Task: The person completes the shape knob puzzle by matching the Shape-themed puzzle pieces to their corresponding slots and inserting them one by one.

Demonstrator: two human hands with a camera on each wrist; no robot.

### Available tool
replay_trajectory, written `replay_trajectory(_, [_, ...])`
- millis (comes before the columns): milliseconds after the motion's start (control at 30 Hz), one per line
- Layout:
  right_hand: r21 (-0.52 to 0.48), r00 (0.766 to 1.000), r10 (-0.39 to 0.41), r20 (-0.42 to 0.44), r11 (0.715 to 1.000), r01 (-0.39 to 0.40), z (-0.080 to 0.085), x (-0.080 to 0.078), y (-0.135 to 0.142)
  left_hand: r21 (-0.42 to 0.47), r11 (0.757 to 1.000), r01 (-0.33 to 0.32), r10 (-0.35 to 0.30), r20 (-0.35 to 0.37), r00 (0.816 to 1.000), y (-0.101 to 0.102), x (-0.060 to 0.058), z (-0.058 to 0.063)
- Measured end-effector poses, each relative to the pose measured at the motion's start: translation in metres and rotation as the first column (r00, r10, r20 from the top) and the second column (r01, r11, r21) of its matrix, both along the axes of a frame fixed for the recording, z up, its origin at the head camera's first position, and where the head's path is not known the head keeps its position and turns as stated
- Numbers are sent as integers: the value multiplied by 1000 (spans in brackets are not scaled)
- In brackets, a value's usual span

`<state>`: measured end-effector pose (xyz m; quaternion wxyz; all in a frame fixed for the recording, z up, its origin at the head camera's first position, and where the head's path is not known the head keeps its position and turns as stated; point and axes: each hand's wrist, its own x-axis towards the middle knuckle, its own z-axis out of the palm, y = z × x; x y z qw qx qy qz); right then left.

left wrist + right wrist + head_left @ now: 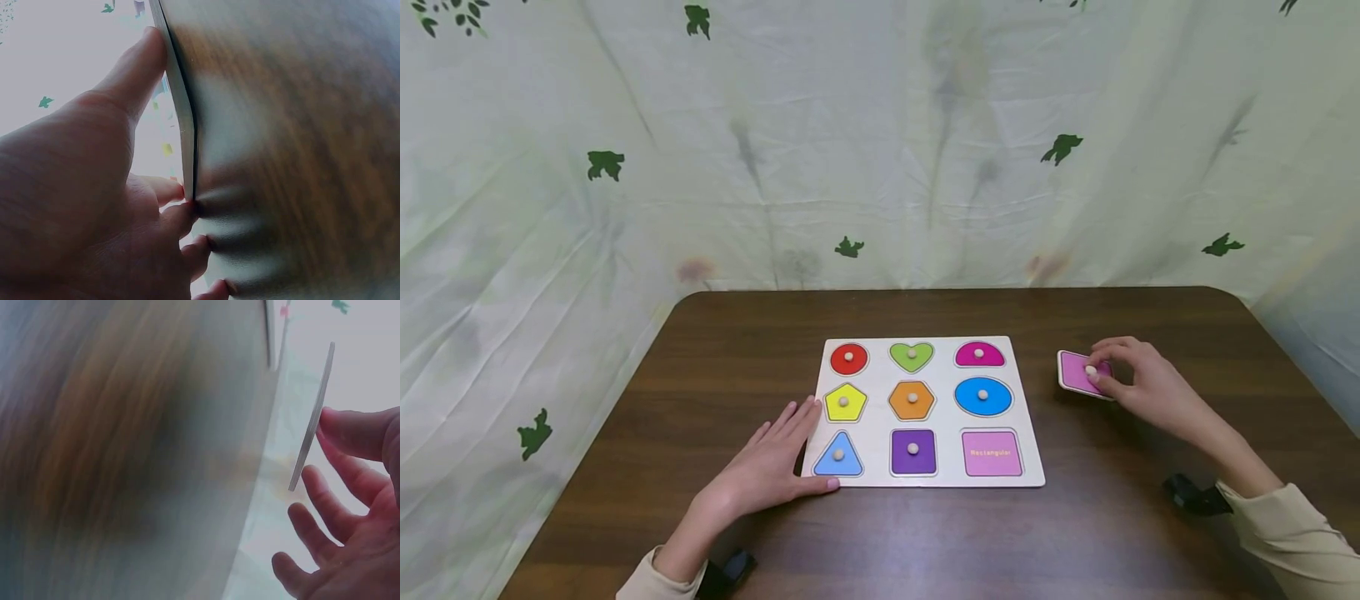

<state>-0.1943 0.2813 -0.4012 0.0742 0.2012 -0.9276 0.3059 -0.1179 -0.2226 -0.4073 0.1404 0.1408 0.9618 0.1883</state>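
A white shape puzzle board (877, 417) lies on the table, with knobbed pieces seated in most of its recesses. The front right recess (992, 467) is pink, with printed lettering and no piece in it. My left hand (763, 475) rests at the board's left side, fingers stretched along that edge and thumb at the front left corner. Off to the right, my right hand (1146, 387) pinches the knob of a pink rectangular piece (1075, 371). The right wrist view shows this piece (312, 419) edge-on, held above the tabletop.
The brown wooden table (737, 350) has a far edge close to a pale curtain (880, 150) with green leaf shapes. Dark straps with small devices sit at both wrists, the right one (1195, 496) close above the table.
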Motion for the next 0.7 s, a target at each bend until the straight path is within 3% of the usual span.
replay_trajectory(700, [38,989,145,-22,989,-144,5,29,-66,-2,1000,-4,4,1,1000,0,1,1])
